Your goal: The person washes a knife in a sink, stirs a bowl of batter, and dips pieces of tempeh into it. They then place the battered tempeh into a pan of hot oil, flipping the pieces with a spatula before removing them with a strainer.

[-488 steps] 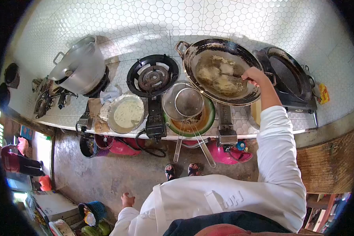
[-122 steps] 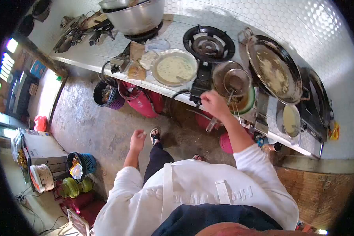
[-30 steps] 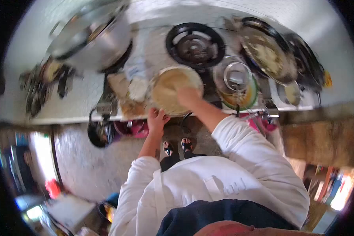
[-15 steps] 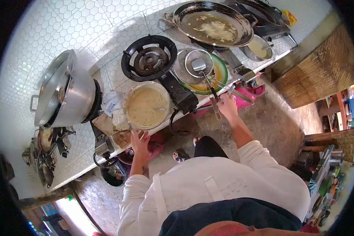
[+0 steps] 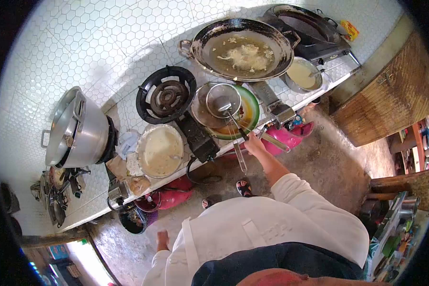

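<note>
My right hand (image 5: 256, 144) is closed around the dark handle of a metal ladle (image 5: 225, 107). The ladle's bowl rests over a round strainer (image 5: 218, 101) on a plate with a green rim (image 5: 256, 107). Tongs (image 5: 240, 157) hang over the counter edge beside that hand. My left hand (image 5: 162, 238) is low at my side, away from the counter; its fingers are too small and foreshortened to read. Nearest to it on the counter is a bowl of pale batter (image 5: 160, 151). Behind the plate, a large wok (image 5: 243, 50) holds oil with a pale frying piece (image 5: 248, 56).
An empty burner (image 5: 167, 95) stands left of the plate, and large metal pots (image 5: 88, 131) farther left. A small pot of pale liquid (image 5: 302, 75) sits right of the wok. Pink containers (image 5: 176, 191) and a black bin (image 5: 131, 220) are below the counter edge.
My left hand has left the batter bowl's edge and dropped down to my side. My right hand has closed on the ladle's handle. The whole view has shifted.
</note>
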A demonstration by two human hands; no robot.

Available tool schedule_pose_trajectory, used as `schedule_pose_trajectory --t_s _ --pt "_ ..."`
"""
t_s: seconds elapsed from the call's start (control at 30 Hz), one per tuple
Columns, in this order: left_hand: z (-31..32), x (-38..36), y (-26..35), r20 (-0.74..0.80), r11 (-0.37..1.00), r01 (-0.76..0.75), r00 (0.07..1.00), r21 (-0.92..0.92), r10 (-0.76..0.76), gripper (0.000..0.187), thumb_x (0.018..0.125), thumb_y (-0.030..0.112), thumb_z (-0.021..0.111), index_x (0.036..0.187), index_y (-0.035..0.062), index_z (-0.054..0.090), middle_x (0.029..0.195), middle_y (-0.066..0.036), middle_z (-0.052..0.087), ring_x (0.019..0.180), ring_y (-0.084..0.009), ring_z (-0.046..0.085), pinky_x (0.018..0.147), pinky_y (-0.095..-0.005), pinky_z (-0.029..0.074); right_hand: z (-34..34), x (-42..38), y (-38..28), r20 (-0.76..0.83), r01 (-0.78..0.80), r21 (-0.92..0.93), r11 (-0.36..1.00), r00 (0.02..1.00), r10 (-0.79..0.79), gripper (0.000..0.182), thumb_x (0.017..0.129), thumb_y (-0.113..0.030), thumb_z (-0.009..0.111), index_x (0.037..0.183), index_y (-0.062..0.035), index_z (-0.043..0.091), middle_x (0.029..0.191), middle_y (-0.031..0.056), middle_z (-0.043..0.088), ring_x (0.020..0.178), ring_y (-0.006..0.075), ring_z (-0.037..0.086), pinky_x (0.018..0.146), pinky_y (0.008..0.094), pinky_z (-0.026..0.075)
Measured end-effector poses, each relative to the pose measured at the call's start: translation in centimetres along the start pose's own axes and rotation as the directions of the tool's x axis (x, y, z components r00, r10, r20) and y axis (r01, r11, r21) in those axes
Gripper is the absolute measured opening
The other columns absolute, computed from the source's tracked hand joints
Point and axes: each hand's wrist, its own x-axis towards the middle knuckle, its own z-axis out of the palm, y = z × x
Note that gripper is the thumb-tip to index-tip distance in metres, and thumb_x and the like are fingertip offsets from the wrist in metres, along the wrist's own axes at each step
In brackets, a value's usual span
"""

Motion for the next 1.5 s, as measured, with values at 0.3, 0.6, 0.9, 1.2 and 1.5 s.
schedule_pose_trajectory --t_s 0.3,0.6,0.9,1.2,1.5 --pt "3.3 -8.1 4.7 0.226 0.976 -0.169 0.965 0.141 0.135 0.021 0.071 0.025 0.054 0.087 0.0135 0.060 0.080 -0.011 0.064 0.077 -0.0287 0.062 0.068 -0.0419 0.049 -18.8 -1.3 -5.6 0.620 -0.395 0.681 0.616 0.759 -0.199 0.026 0.067 -0.003 0.049 0.093 -0.0007 0.047 0.057 0.0053 0.044 0.040 0.0101 0.040 0.037 0.0224 0.028" --pt "4.6 -9.0 9.3 0.225 0.995 -0.092 0.971 0.043 0.080 0.024 0.068 0.031 0.057 0.083 0.0127 0.060 0.078 -0.011 0.064 0.076 -0.0295 0.062 0.067 -0.0418 0.049 -31.2 8.4 -7.9 0.559 -0.215 0.567 0.796 0.810 -0.179 0.049 0.064 -0.003 0.055 0.111 0.0001 0.042 0.061 0.0081 0.052 0.041 0.0125 0.044 0.038 0.0254 0.034" --pt "2.9 -9.0 10.6 0.234 0.990 -0.123 0.967 0.073 0.103 0.028 0.068 0.030 0.056 0.087 0.0110 0.062 0.087 -0.011 0.064 0.080 -0.0293 0.062 0.072 -0.0410 0.050 -32.1 24.0 -4.1 0.149 0.311 -0.600 0.737 0.949 -0.279 0.019 0.072 -0.007 0.048 0.062 0.0038 0.061 0.053 0.0152 0.057 0.047 0.0235 0.060 0.043 0.0328 0.047" --pt "1.4 -7.1 8.9 0.222 0.981 -0.181 0.961 0.063 0.163 0.029 0.065 0.033 0.057 0.082 0.0093 0.063 0.082 -0.013 0.064 0.080 -0.0295 0.062 0.072 -0.0409 0.050 -30.9 25.9 -7.9 0.347 -0.300 -0.092 0.949 0.884 0.313 0.013 0.074 -0.008 0.050 0.064 0.0007 0.052 0.052 0.0121 0.050 0.035 0.0172 0.042 0.033 0.0331 0.032" --pt "-0.5 -4.1 7.6 0.244 0.977 -0.200 0.954 0.078 0.176 0.030 0.062 0.033 0.060 0.080 0.0085 0.062 0.086 -0.011 0.063 0.084 -0.0274 0.061 0.074 -0.0383 0.048 -33.7 28.2 -12.3 0.492 -0.499 0.031 0.866 0.762 0.421 0.019 0.078 -0.013 0.048 0.062 -0.0037 0.044 0.050 0.0033 0.041 0.034 0.0089 0.032 0.031 0.0247 0.024"
